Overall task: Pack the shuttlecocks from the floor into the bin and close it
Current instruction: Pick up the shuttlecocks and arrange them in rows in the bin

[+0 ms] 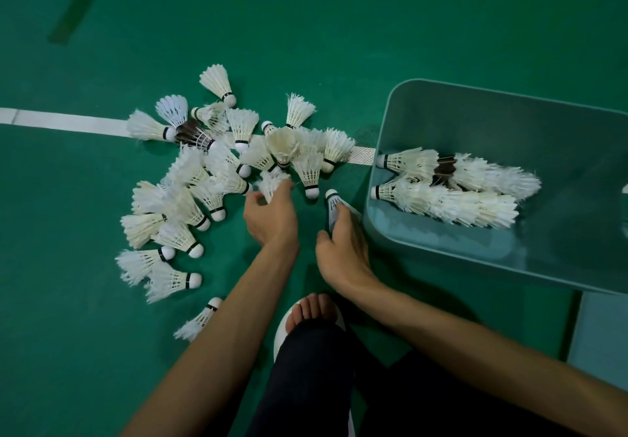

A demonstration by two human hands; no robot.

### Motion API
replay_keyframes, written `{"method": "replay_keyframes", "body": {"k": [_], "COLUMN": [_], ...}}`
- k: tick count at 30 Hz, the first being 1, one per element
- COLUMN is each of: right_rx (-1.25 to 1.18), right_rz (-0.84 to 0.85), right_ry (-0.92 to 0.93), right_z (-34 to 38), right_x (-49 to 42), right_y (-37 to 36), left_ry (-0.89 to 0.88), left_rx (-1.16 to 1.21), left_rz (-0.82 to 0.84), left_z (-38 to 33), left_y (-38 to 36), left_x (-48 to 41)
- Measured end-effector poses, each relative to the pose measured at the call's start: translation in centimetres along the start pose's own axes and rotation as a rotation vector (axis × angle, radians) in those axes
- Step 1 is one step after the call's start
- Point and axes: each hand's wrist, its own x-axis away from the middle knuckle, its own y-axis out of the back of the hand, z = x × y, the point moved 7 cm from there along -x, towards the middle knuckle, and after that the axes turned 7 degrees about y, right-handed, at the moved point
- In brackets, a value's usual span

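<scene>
Both hands gripping shuttlecocks beside the open bin.

The left hand (272, 219) has its fingers curled around the feather skirt of a floor shuttlecock (270, 181) at the near edge of the loose pile (204, 178). The pile lies scattered across the green floor (339, 28) and over the white court line (68, 121). The right hand (343, 249) has its fingers wrapped around a second shuttlecock (333, 203), cork end pointing away from the person, just beside the near left corner of the teal bin (509, 123). The bin stands open on the floor to the right of the pile. The packed shuttlecocks (458, 188) lie nested in two rows inside it, corks toward the pile. A slippered foot (311, 310) rests on the floor between the forearms.
</scene>
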Motion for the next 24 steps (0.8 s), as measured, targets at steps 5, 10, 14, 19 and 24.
{"method": "replay_keyframes", "body": {"k": [5,10,14,19,24], "right_rx": [-0.004,0.104,0.101,0.129,0.151], "right_rz": [0.011,0.086,0.115,0.095,-0.018], "right_ry": [0.059,0.121,0.131,0.215,0.450], "right_z": [0.3,-0.2,-0.4,1.4,6.1], "right_x": [1.5,2.1,2.3,3.0,5.4], "right_y": [0.0,0.5,0.6,0.4,1.3], "left_ry": [-0.185,-0.348,-0.364,-0.505,-0.545], "left_rx": [-0.270,-0.692,-0.610,-0.370,-0.170], "left_rz": [0.415,0.326,0.238,-0.001,-0.078], "left_z": [-1.9,-2.2,-2.0,-3.3,-5.2], "left_y": [-4.0,-6.9,-6.5,-1.1,3.2], "left_x": [1.0,2.1,1.8,4.1,6.1]}}
